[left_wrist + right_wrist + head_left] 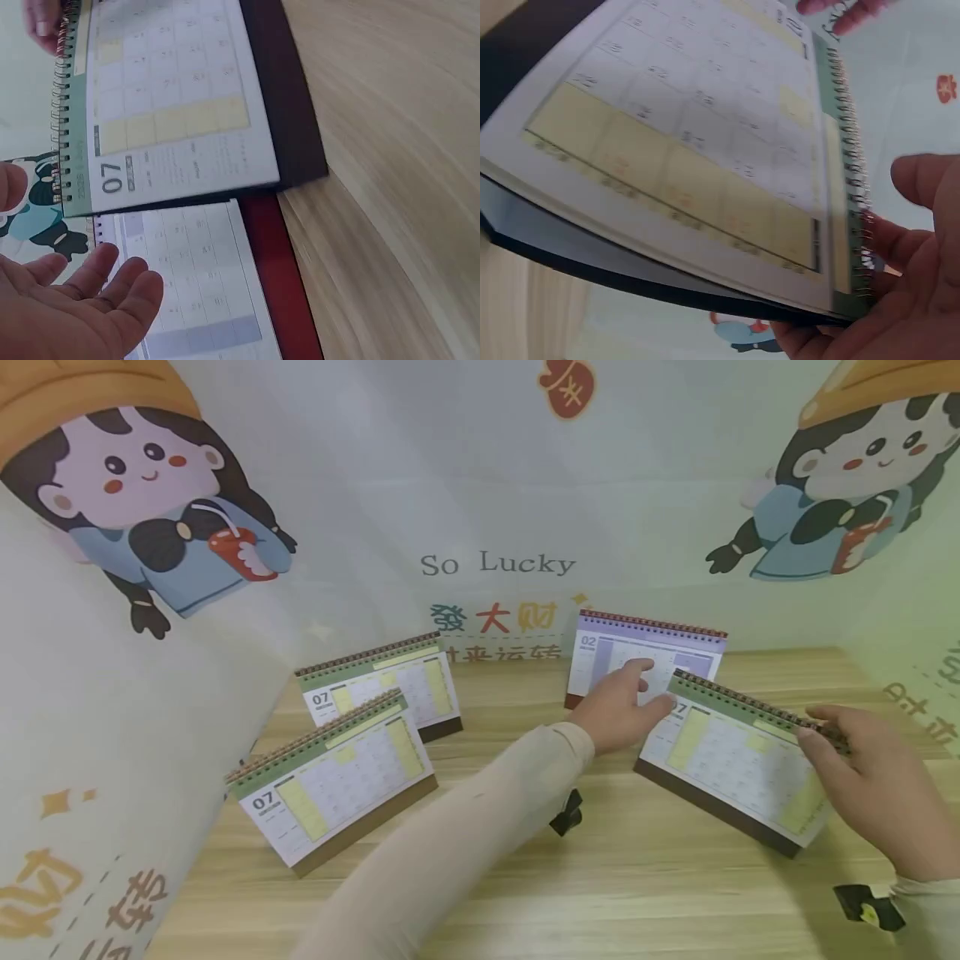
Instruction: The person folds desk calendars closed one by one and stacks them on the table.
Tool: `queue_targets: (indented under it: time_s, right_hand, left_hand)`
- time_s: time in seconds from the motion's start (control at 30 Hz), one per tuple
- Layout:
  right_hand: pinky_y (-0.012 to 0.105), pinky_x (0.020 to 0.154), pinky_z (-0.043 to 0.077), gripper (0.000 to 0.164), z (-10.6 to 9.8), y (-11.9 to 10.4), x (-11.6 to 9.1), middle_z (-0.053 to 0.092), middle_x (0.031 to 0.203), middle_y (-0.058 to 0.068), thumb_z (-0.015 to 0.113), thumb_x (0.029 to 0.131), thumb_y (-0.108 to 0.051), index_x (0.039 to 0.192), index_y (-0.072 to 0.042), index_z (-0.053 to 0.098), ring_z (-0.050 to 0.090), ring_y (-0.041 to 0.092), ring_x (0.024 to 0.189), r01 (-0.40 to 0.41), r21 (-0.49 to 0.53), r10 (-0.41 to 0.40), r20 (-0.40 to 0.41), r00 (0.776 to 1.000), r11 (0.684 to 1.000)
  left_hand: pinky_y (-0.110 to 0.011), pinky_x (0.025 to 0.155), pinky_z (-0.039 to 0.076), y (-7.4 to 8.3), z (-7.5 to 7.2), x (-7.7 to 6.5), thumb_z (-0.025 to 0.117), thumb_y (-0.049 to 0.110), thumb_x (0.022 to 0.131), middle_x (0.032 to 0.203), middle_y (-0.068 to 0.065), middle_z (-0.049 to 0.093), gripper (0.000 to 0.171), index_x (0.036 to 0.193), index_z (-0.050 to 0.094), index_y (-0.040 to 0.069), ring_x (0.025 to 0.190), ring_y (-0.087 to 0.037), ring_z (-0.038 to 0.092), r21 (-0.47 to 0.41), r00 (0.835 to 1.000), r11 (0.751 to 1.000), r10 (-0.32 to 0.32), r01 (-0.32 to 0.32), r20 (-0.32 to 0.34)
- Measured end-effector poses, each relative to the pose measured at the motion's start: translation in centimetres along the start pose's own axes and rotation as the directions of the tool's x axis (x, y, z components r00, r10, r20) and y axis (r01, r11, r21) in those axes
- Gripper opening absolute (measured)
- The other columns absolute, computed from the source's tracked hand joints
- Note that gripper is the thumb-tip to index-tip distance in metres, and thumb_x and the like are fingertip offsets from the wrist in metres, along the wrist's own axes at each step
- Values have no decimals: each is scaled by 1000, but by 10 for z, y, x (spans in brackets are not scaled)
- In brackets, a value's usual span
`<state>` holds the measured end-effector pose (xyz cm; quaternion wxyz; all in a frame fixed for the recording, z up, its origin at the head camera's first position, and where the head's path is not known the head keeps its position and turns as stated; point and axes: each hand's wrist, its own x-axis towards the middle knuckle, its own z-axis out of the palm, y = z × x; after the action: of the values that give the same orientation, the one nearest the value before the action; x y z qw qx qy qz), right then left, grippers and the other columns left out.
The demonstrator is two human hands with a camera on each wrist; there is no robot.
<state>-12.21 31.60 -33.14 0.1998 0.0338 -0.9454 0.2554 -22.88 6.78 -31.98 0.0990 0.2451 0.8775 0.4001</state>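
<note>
A spiral-bound desk calendar [738, 752] with a green top band and "07" on its page stands at the right on its dark base. My right hand [873, 777] grips its upper right corner; in the right wrist view, fingers [889, 236] reach behind the spiral binding. My left hand [618, 706] is near the calendar's upper left edge, its fingers extended and holding nothing. Behind that hand stands a purple desk calendar [585, 668] marked "02", with a red base. The front calendar and the left hand partly cover it.
Two more green-topped "07" desk calendars stand at the left, a front one [345, 785] overlapping a rear one [442, 693]. All are on a wood-grain table [600, 893]. Printed cloth [360, 510] hangs behind and at the sides.
</note>
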Motion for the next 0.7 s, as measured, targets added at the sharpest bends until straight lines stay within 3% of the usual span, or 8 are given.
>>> queue_targets:
  time_s: [0.07,0.13,0.33,0.5,0.7]
  right_hand:
    - [67,81,37,44,5,3,2,51,118,42,55,102,-16,128,18,49,47,56,106,20,-13,-20,31,999,1000]
    - [67,85,34,40,9,3,5,53,116,41,61,98,-12,123,19,52,46,56,108,45,-28,-45,8,999,999]
    - [61,78,39,30,15,2,9,59,104,37,65,91,0,114,18,58,54,48,94,49,-29,-51,-78,996,998]
    - [57,75,39,29,16,2,7,59,106,36,64,92,0,115,17,58,55,46,94,31,-14,-33,-94,995,999]
    - [63,83,36,31,17,4,3,57,113,37,62,95,-2,120,15,58,51,51,104,-9,15,10,-103,995,1000]
  left_hand:
    - [-34,102,43,5,4,3,43,51,103,141,-4,55,63,156,30,19,125,-18,54,-24,1000,999,-23,23,-2]
    - [-35,103,43,8,8,6,38,54,104,142,-4,54,62,156,30,20,126,-19,54,-45,999,998,-34,33,-4]
    - [-33,97,47,8,21,14,33,47,107,134,-3,60,51,152,38,23,119,-17,58,-56,997,998,-39,35,-60]
    - [-33,89,50,2,30,20,40,42,107,125,-3,65,46,146,46,18,107,-17,63,-75,990,995,-70,61,-125]
    - [-30,77,50,-4,44,25,52,39,104,109,1,65,36,131,53,16,88,-11,61,-179,974,980,-118,83,-193]
